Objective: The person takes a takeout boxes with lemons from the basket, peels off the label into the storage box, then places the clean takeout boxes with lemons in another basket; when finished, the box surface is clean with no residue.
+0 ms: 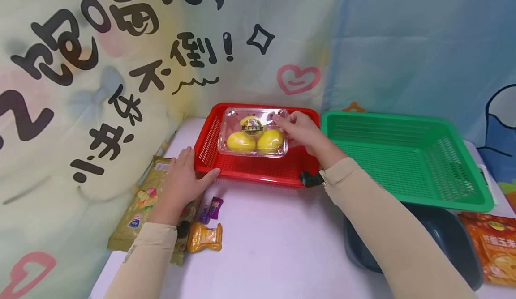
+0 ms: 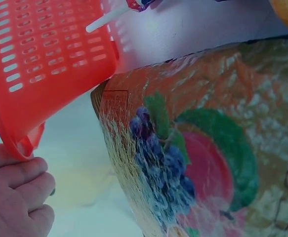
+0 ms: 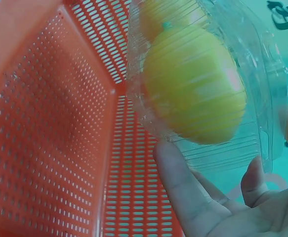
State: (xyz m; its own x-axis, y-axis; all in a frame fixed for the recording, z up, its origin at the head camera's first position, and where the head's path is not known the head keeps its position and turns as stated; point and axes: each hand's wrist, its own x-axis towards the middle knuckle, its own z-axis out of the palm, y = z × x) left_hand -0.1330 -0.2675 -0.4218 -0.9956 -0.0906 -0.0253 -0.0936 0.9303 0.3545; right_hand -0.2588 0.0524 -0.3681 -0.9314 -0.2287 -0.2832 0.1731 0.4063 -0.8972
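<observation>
Right hand (image 1: 301,131) grips clear fruit clamshell (image 1: 253,133) over red basket (image 1: 262,167); left hand (image 1: 182,185), grip wide, touches basket.

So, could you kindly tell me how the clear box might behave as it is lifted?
The clear box looks thin-walled, so it would probably flex if the fingers squeezed hard. Its smooth, shiny plastic may be somewhat slippery. The rounded fruit inside could shift or roll if it tips.
</observation>
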